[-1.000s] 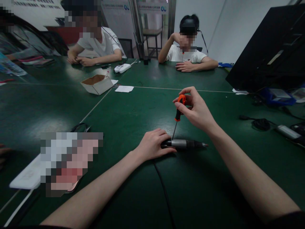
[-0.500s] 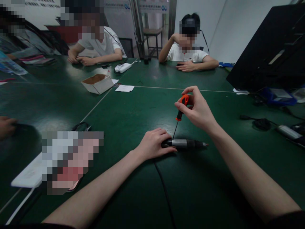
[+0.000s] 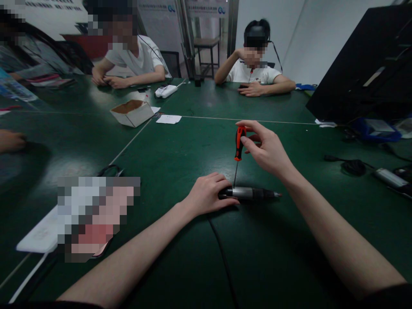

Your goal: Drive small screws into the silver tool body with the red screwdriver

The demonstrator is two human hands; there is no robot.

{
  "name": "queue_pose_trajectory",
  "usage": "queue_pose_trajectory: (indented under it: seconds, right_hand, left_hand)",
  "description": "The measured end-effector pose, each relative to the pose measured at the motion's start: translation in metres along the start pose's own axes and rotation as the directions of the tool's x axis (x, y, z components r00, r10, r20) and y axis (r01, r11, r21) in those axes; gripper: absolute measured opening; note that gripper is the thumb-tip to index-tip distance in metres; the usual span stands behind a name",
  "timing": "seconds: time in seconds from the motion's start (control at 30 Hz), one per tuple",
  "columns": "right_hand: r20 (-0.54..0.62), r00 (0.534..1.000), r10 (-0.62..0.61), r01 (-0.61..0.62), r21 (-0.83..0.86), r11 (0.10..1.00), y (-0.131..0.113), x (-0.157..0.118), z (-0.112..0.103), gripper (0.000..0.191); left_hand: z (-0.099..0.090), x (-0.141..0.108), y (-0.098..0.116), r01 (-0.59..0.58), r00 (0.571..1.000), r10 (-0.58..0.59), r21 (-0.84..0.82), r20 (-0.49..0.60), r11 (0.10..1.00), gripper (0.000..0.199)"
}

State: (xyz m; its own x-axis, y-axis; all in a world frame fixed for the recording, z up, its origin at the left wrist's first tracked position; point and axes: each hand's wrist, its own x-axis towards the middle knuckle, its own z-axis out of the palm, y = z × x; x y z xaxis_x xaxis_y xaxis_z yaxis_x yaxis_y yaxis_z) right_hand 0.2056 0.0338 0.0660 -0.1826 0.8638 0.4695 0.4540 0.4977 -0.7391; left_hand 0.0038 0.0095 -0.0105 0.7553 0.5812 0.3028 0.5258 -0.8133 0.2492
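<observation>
My left hand [image 3: 209, 195] is closed round the black rear end of a corded electric screwdriver [image 3: 243, 193], holding it down on the green table. The tool lies on its side with its grey body and black, tapering nose to the right. In my right hand [image 3: 265, 143], thumb and fingertips pinch the red-and-black handle of a hand screwdriver [image 3: 240, 141]. Its thin shaft stands nearly upright, the tip touching the electric screwdriver's casing just beyond my left fingers. Whether a screw sits under the tip is too small to tell.
A black cable [image 3: 222, 253] runs toward me. Left lie a white power strip [image 3: 38, 236] and a blurred-out pink thing [image 3: 99, 231]. Beyond are an open box [image 3: 132, 113] and two seated people. On the right stand a monitor [image 3: 363, 64] and another corded tool [image 3: 391, 178].
My right fingers have shifted on the handle, and the hand screwdriver has swung left to stand more upright. My left hand stays put. Another person's hand at the far left has moved up.
</observation>
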Motion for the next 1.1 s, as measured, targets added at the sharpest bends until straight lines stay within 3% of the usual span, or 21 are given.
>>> queue_pose_trajectory:
  seconds: [0.23,0.33,0.6,0.87,1.1]
  right_hand:
    - [-0.098,0.993,0.068,-0.061,0.079,0.995,0.0013,0.0005,0.0029,0.033]
    - [-0.075,0.994,0.081,-0.074,0.095,0.993,0.0011,0.0005,0.0028,0.032]
    - [0.029,0.999,-0.024,0.023,0.022,0.999,-0.0004,-0.0004,0.0004,0.031]
    - [-0.077,0.995,0.059,-0.056,0.041,0.998,-0.0006,0.0002,0.0027,0.035]
    - [-0.023,0.999,0.031,-0.031,0.026,0.999,-0.001,-0.0001,0.0017,0.029]
  left_hand:
    - [-0.0019,0.0009,0.0009,0.003,1.0,-0.003,-0.01,0.012,1.0,0.043]
    - [-0.0014,0.0007,0.0008,0.002,1.0,-0.002,-0.009,0.004,1.0,0.043]
    - [-0.0011,0.0004,0.0005,0.006,1.0,-0.006,-0.013,0.011,1.0,0.043]
    - [-0.0021,0.0007,0.0012,0.007,1.0,-0.007,-0.006,0.013,1.0,0.044]
    - [-0.0019,0.0005,0.0009,0.01,1.0,-0.01,-0.016,0.018,1.0,0.043]
